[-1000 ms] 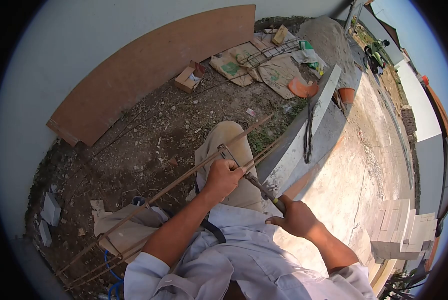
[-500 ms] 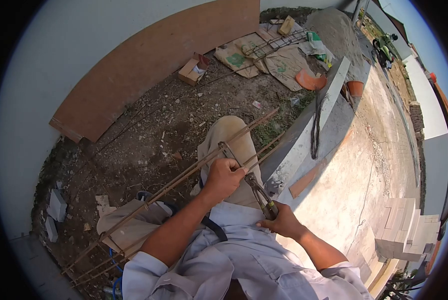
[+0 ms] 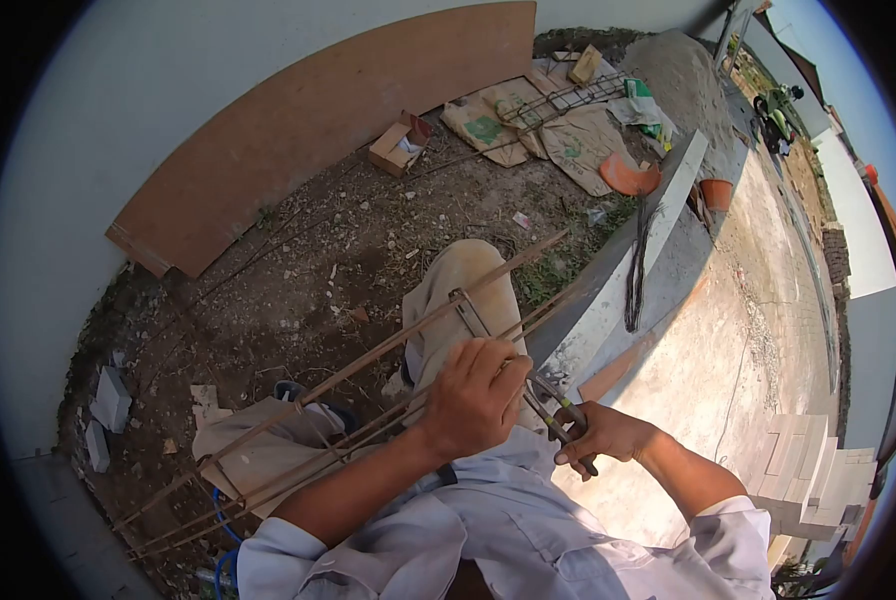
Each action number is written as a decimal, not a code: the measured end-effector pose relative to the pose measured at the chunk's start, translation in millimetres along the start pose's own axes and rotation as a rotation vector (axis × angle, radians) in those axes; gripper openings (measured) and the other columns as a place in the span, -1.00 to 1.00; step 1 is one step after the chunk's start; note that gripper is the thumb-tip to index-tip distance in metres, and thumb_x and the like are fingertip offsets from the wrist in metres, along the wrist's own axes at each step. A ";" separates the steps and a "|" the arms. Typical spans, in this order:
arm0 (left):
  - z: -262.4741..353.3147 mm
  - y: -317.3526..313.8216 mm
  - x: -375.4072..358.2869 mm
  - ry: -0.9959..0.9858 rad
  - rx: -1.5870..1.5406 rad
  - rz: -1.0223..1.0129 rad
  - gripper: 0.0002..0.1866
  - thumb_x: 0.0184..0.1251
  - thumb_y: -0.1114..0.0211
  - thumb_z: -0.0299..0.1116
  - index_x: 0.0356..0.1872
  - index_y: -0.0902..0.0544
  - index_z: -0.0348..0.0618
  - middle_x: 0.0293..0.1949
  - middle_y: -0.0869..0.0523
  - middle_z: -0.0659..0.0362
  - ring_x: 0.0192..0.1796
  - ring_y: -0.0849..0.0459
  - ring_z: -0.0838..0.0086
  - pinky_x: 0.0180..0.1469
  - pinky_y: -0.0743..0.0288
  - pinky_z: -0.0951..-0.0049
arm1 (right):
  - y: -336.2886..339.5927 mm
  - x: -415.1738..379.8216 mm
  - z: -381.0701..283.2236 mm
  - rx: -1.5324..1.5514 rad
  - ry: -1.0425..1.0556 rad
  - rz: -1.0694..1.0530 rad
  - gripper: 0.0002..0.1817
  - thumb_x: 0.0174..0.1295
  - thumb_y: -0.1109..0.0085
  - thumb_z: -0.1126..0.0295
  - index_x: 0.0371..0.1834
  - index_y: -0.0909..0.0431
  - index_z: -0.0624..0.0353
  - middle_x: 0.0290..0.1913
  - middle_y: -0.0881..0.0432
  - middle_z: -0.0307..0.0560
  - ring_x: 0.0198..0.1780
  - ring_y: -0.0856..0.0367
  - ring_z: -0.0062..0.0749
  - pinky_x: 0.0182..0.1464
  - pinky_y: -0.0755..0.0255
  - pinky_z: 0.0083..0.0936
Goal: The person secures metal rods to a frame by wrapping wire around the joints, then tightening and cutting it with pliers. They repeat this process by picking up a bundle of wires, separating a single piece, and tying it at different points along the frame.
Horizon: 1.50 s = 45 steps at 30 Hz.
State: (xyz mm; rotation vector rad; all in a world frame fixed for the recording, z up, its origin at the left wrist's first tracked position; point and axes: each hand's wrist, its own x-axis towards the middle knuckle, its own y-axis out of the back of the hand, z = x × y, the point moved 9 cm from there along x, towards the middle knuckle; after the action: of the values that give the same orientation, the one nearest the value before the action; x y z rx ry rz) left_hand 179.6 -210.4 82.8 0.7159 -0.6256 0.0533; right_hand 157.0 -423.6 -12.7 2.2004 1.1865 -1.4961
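Note:
A long rebar cage (image 3: 373,368) of thin rusty bars and square stirrups lies slanted across my knees. My left hand (image 3: 476,392) is closed over its nearer bars, the fingers curled down; the exact spot it grips is hidden beneath them. My right hand (image 3: 608,436) is wrapped around the handles of a pair of pincers (image 3: 566,418), whose grips look dark and yellow. The head of the pincers points up and left, close beside my left fingers, and their jaws are partly hidden. One stirrup (image 3: 471,313) shows on the cage just beyond my left hand.
A concrete beam (image 3: 608,310) with a bundle of dark tie wires (image 3: 636,275) runs along my right. Ahead are an open cardboard box (image 3: 396,148), flattened sacks (image 3: 573,150) and an orange bucket (image 3: 716,194). Pale blocks (image 3: 808,465) are stacked at right; a brown board (image 3: 318,120) leans on the wall.
The cage has turned, so its nearer bars now sit apart from the upper one. My left hand has moved nearer and right onto them. The pincers have shifted right and tilted with my right hand.

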 end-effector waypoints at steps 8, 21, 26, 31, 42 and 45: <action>27.0 -130.0 -13.7 -0.260 0.101 -0.476 -0.79 0.33 -0.28 -0.30 -0.12 -0.71 -0.15 -0.20 -0.74 0.12 -0.01 -0.75 0.25 0.12 -0.58 0.20 | 16.1 -7.0 -17.7 -0.340 0.137 0.188 -0.60 0.21 -0.60 0.34 -0.14 -0.54 0.33 -0.45 -0.71 0.07 -0.44 -0.79 -0.15 -0.39 -0.69 -0.30; 35.4 -120.1 -11.7 -0.339 0.096 -0.351 -0.81 0.28 -0.32 -0.29 -0.19 -0.72 -0.15 -0.24 -0.79 0.15 -0.13 -0.80 0.26 0.02 -0.63 0.24 | 9.0 -11.8 2.8 -0.047 -0.001 0.128 -0.60 0.10 -0.72 0.31 -0.27 -0.62 0.28 -0.51 -0.70 -0.13 -0.53 -0.70 -0.46 -0.45 -0.51 -0.49; 18.7 -150.4 10.0 -0.046 0.058 -0.806 -0.74 0.33 -0.29 -0.27 -0.07 -0.71 -0.19 -0.17 -0.74 0.14 -0.08 -0.72 0.27 0.16 -0.58 0.25 | -7.8 -60.4 -63.5 -1.409 0.415 1.102 -0.52 0.24 -0.62 0.14 -0.07 -0.58 0.27 -0.47 -0.61 -0.03 -0.38 -0.71 -0.28 -0.32 -0.60 -0.26; 36.3 -106.4 -4.6 -0.319 0.228 -0.279 -0.59 0.33 -0.29 -0.27 0.15 -0.70 -0.22 -0.09 -0.72 0.07 0.03 -0.68 0.25 0.27 -0.50 0.16 | 13.8 -18.1 -15.9 -0.535 0.058 0.420 -0.59 0.21 -0.62 0.26 -0.15 -0.62 0.35 -0.45 -0.69 -0.03 -0.39 -0.77 -0.26 -0.40 -0.57 -0.38; 19.5 -147.3 7.0 -0.164 0.055 -0.637 -0.71 0.29 -0.33 -0.29 -0.03 -0.73 -0.19 -0.23 -0.77 0.12 -0.13 -0.74 0.28 0.02 -0.55 0.31 | 5.3 -44.6 -49.0 -1.208 0.272 0.942 -0.45 0.16 -0.60 0.17 0.07 -0.59 0.28 -0.30 -0.73 0.23 -0.25 -0.80 0.19 -0.14 -0.69 -0.03; 33.5 -117.4 8.1 -0.323 0.151 -0.412 -0.76 0.30 -0.32 -0.31 -0.09 -0.73 -0.18 -0.22 -0.79 0.10 -0.11 -0.79 0.26 0.01 -0.58 0.30 | 15.5 -16.5 -21.2 -0.710 0.255 0.413 -0.51 0.22 -0.58 0.24 0.04 -0.60 0.35 -0.33 -0.75 0.05 -0.35 -0.82 -0.07 -0.34 -0.66 -0.28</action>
State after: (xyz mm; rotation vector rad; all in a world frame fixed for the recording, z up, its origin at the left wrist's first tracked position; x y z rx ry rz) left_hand 198.6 -322.1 36.7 0.9986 -0.7756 -0.4062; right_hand 179.9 -429.4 7.3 1.9783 1.0237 -0.5252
